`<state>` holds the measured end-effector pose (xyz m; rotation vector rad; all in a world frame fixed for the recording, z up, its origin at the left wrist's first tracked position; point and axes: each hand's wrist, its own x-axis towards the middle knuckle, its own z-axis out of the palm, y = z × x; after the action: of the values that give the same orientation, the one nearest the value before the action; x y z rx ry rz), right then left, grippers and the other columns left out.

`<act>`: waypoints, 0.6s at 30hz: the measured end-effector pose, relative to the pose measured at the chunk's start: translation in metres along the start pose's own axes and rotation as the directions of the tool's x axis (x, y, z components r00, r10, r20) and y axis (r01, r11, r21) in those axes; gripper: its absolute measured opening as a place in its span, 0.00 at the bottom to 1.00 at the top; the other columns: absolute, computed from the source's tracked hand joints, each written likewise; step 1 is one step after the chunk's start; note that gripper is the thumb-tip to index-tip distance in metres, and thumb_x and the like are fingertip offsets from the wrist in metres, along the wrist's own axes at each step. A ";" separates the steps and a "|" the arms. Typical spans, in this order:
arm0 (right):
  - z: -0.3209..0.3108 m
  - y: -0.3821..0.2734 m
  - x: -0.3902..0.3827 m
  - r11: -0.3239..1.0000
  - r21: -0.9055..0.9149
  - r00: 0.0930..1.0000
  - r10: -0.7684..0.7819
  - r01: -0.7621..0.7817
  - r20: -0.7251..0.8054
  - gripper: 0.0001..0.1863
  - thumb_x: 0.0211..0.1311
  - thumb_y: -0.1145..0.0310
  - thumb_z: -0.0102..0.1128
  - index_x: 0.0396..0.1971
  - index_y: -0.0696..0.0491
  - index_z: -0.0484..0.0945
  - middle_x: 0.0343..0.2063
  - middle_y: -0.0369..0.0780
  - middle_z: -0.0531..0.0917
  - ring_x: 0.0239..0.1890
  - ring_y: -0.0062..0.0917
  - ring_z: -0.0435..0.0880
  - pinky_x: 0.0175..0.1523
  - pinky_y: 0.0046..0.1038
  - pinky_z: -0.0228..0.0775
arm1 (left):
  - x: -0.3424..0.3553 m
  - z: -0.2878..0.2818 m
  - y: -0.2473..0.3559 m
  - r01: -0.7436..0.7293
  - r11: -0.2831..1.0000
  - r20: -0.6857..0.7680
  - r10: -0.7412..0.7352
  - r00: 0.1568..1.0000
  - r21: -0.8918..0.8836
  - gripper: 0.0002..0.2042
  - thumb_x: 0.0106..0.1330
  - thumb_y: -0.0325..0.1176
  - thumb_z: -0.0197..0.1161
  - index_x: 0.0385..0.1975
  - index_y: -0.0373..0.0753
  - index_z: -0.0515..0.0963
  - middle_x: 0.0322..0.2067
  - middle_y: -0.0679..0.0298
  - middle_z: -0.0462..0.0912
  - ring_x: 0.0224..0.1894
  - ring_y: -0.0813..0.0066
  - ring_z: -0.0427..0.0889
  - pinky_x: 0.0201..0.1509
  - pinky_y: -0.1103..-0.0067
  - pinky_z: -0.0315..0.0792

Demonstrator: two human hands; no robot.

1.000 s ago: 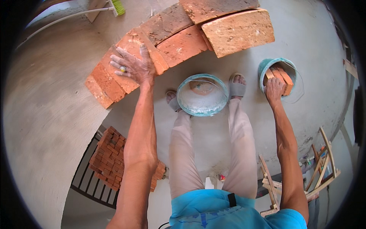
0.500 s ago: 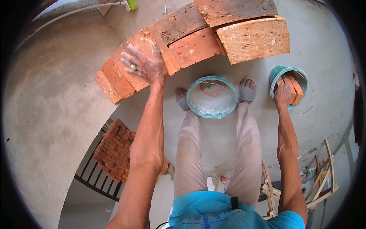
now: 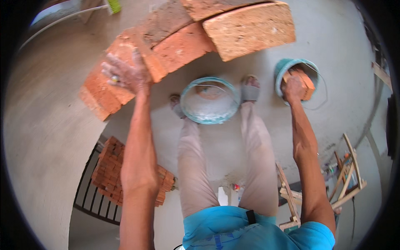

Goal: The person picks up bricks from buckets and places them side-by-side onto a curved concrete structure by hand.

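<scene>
My left hand (image 3: 128,74) lies open on a curved row of orange-red bricks (image 3: 93,83), fingers spread, a ring on one finger. The row runs from the left toward the top, where a pale orange brick (image 3: 252,29) rests at its right end. At the right, my right hand (image 3: 294,88) reaches into a tilted green bucket (image 3: 280,74). Its fingers are curled round a brick (image 3: 307,86) in there; the fingertips are partly hidden. Another green bucket (image 3: 188,109), with whitish stuff inside, sits between my feet.
A stack of small red bricks (image 3: 109,166) stands lower left beside a dark railing (image 3: 93,200). Wooden frames (image 3: 350,196) stand lower right. A pale curved concrete surface (image 3: 46,125) fills the left. At top left lies a green-bristled brush (image 3: 113,6).
The whole view has shifted, so the bricks and buckets appear farther left and slightly higher. My right hand's fingers have closed more round the brick in the bucket. My left hand stays on the row.
</scene>
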<state>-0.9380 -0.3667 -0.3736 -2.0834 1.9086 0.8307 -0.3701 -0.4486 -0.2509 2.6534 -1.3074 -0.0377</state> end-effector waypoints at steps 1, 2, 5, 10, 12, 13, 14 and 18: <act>-0.017 -0.009 0.004 1.000 0.022 0.998 -0.008 0.007 0.057 0.11 0.54 0.65 0.64 0.33 0.56 0.81 0.35 0.47 0.82 0.41 0.41 0.83 0.46 0.40 0.77 | -0.001 -0.006 -0.002 0.018 1.000 0.005 -0.018 1.000 -0.007 0.50 0.65 0.72 0.49 0.76 0.38 0.47 0.75 0.37 0.41 0.79 0.42 0.33 0.76 0.47 0.27; -0.036 -0.008 0.002 0.999 0.029 0.994 0.012 -0.015 0.112 0.12 0.52 0.66 0.65 0.34 0.57 0.82 0.36 0.49 0.82 0.42 0.41 0.83 0.46 0.40 0.78 | 0.001 -0.007 0.001 0.026 0.999 0.023 -0.025 0.999 -0.038 0.51 0.65 0.74 0.47 0.76 0.38 0.46 0.75 0.37 0.41 0.79 0.43 0.31 0.77 0.47 0.25; -0.039 0.002 0.003 0.998 -0.010 0.987 0.064 -0.063 0.150 0.15 0.52 0.65 0.71 0.37 0.58 0.84 0.42 0.49 0.84 0.48 0.40 0.84 0.51 0.38 0.78 | 0.003 -0.005 0.002 0.013 0.999 0.026 -0.011 1.000 -0.046 0.51 0.65 0.74 0.46 0.76 0.39 0.47 0.75 0.38 0.41 0.79 0.42 0.32 0.77 0.48 0.24; -0.061 0.014 -0.008 0.967 0.116 0.959 0.199 -0.225 0.199 0.20 0.46 0.66 0.73 0.39 0.61 0.81 0.43 0.51 0.83 0.47 0.42 0.85 0.50 0.41 0.80 | 0.002 -0.004 0.000 0.018 0.998 0.034 -0.016 0.999 -0.068 0.51 0.65 0.75 0.47 0.76 0.39 0.47 0.75 0.38 0.41 0.78 0.41 0.33 0.77 0.48 0.24; -0.072 0.021 -0.019 0.963 0.160 0.959 0.181 -0.218 0.216 0.21 0.46 0.66 0.71 0.40 0.60 0.79 0.42 0.52 0.82 0.45 0.45 0.84 0.50 0.43 0.80 | 0.000 -0.006 0.000 0.022 0.998 0.030 -0.021 0.999 -0.054 0.51 0.64 0.74 0.47 0.76 0.39 0.47 0.75 0.38 0.41 0.79 0.41 0.33 0.77 0.48 0.25; -0.073 0.027 -0.024 0.966 0.176 0.964 0.150 -0.190 0.218 0.21 0.46 0.66 0.70 0.39 0.60 0.78 0.40 0.52 0.81 0.45 0.47 0.84 0.49 0.44 0.79 | -0.001 -0.007 -0.001 0.024 0.999 0.027 -0.023 0.999 -0.042 0.51 0.64 0.74 0.48 0.76 0.39 0.47 0.75 0.38 0.41 0.79 0.42 0.33 0.77 0.48 0.25; -0.074 0.032 -0.027 0.968 0.195 0.970 0.117 -0.160 0.215 0.20 0.47 0.65 0.68 0.39 0.60 0.76 0.39 0.52 0.81 0.44 0.49 0.83 0.48 0.45 0.78 | 0.000 -0.008 -0.003 0.027 0.999 0.020 -0.026 0.999 -0.031 0.51 0.64 0.74 0.49 0.77 0.40 0.47 0.75 0.38 0.41 0.79 0.42 0.33 0.77 0.48 0.26; -0.010 0.074 -0.045 0.953 0.299 0.998 -0.047 0.055 -0.034 0.22 0.44 0.65 0.70 0.38 0.58 0.72 0.35 0.51 0.78 0.42 0.52 0.79 0.47 0.47 0.75 | 0.005 -0.002 -0.003 0.004 1.000 0.005 -0.004 1.000 0.018 0.51 0.65 0.71 0.52 0.77 0.39 0.46 0.75 0.39 0.42 0.79 0.42 0.34 0.76 0.47 0.28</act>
<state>-1.0069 -0.3438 -0.3251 -1.9573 1.8501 0.4680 -0.3649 -0.4503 -0.2487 2.6730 -1.3104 -0.0331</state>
